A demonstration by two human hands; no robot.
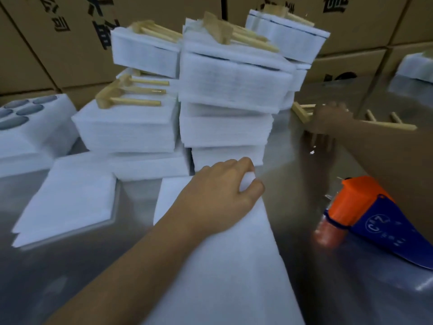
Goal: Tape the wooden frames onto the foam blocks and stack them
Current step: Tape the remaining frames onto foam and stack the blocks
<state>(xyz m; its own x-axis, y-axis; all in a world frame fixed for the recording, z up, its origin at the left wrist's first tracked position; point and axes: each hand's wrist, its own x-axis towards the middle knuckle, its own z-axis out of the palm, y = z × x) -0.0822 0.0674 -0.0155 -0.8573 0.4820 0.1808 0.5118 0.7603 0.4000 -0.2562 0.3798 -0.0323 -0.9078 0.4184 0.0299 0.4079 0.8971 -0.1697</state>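
At centre frame I saw my left hand (225, 195) gripping the far corner of a white foam block (234, 266) lying on the steel table (70, 289). At right, my right hand (329, 118) rested on a pale wooden frame (389, 124); blur hid its fingers, so I could not tell its grip. Taped foam stacks (229, 90) stood behind, an orange-and-blue tape dispenser (365, 214) lower right.

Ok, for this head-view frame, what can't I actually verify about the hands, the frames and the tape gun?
Head view only:
- right hand: motion-blurred over the loose wooden frame; grip unclear.
- foam block under the left hand: near end cut off by the bottom edge.
- tape dispenser: cut off by the right edge; tape roll unseen.
- rear foam stack: lower part hidden behind the front stack.
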